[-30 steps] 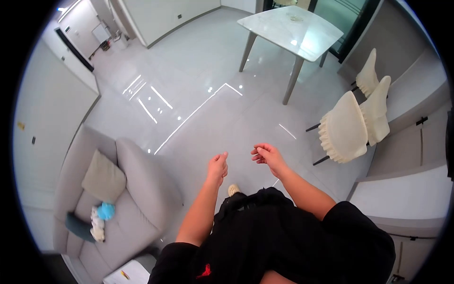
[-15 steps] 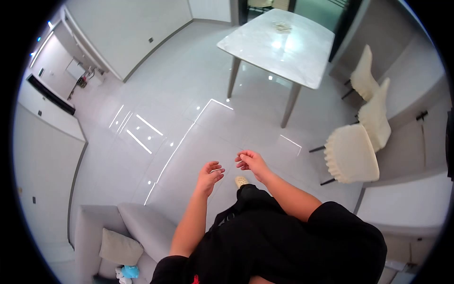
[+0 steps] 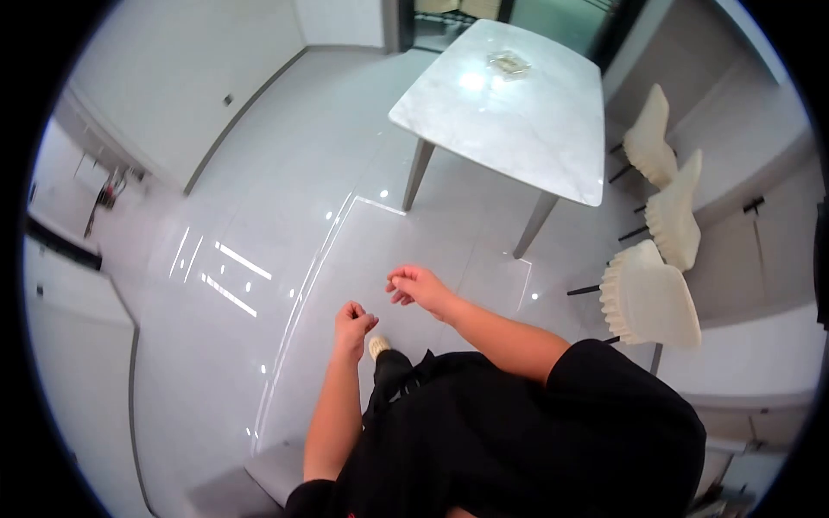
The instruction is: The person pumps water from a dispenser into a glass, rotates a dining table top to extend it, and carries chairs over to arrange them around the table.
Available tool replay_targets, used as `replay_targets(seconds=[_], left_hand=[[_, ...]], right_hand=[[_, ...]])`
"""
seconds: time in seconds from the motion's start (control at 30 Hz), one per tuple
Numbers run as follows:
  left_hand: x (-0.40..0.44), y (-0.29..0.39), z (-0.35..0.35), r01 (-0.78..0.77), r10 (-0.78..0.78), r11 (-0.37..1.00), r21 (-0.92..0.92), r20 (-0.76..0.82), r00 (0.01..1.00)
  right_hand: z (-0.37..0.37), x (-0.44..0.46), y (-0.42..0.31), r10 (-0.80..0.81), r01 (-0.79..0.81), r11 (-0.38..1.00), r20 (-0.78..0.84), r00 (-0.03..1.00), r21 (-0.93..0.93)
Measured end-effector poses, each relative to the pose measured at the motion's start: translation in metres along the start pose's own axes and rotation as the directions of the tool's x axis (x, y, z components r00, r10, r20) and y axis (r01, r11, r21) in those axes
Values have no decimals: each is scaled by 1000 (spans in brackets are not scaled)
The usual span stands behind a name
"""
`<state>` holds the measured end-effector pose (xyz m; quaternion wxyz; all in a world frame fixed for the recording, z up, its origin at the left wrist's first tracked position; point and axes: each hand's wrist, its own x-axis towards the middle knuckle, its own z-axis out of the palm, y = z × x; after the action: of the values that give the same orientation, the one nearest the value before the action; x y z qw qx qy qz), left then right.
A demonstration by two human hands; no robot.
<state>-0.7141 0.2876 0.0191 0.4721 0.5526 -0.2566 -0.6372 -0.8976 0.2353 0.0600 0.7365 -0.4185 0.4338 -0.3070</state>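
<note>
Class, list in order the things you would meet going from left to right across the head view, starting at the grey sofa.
Grey sofa → left hand → right hand → small object on the white table → nearest cream chair → black wall fitting.

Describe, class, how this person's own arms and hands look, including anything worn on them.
The left hand and right hand are bare, with no glove showing. Both forearms are uncovered, with no watch visible at either wrist. The right sleeve is short, black and plain; the left sleeve, also black, is partly cut off by the picture's edge.
</note>
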Motion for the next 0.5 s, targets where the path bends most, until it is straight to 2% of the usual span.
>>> replay_targets(seconds=[0.07,0.17,0.23,0.3,0.43,0.5], left_hand=[[34,19,-13,20,-28,997,69,109,994],[69,56,-8,107,-109,994,23,203,973],[95,72,3,157,-198,972,177,250,948],[122,79,15,174,-229,964,202,296,928],[173,80,51,202,-287,951,233,423,859],[195,70,72,238,-336,934,268,421,842]], right_hand=[[4,20,-10,-1,5,999,-97,995,43],[6,36,-24,18,0,997,-210,978,83],[-1,48,-33,25,0,996,-258,966,94],[-13,56,-38,-9,66,988,-368,930,142],[-52,64,-49,4,109,972,-474,881,210],[-77,63,-44,38,121,957,-530,847,263]])
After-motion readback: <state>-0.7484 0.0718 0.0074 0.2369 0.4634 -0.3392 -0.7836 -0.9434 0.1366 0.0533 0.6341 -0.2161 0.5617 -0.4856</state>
